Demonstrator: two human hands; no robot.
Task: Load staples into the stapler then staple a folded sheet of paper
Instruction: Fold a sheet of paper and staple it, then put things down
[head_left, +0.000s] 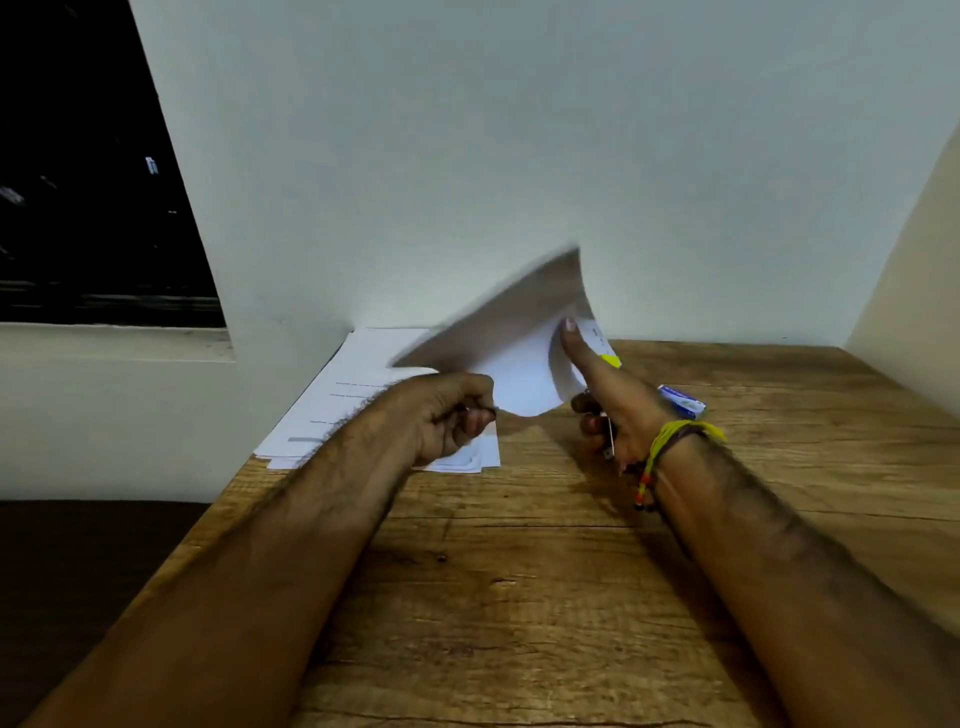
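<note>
A white sheet of paper (519, 358) is lifted off the wooden table (519, 571) and curls upward, its raised corner blurred. My left hand (452, 415) pinches the sheet's lower left edge with closed fingers. My right hand (613, 405) holds the sheet's right side, thumb pressed up against the paper. The curled fingers of that hand also hold a small dark and metal object (608, 439); I cannot tell whether it is the stapler. A blue and white staple box (684, 402) lies on the table just right of my right hand.
A stack of white printed sheets (358, 400) lies at the table's back left against the white wall (467, 156). Something yellow (612, 360) peeks out behind the lifted sheet. A dark window (78, 182) is at left; the table's left edge drops off.
</note>
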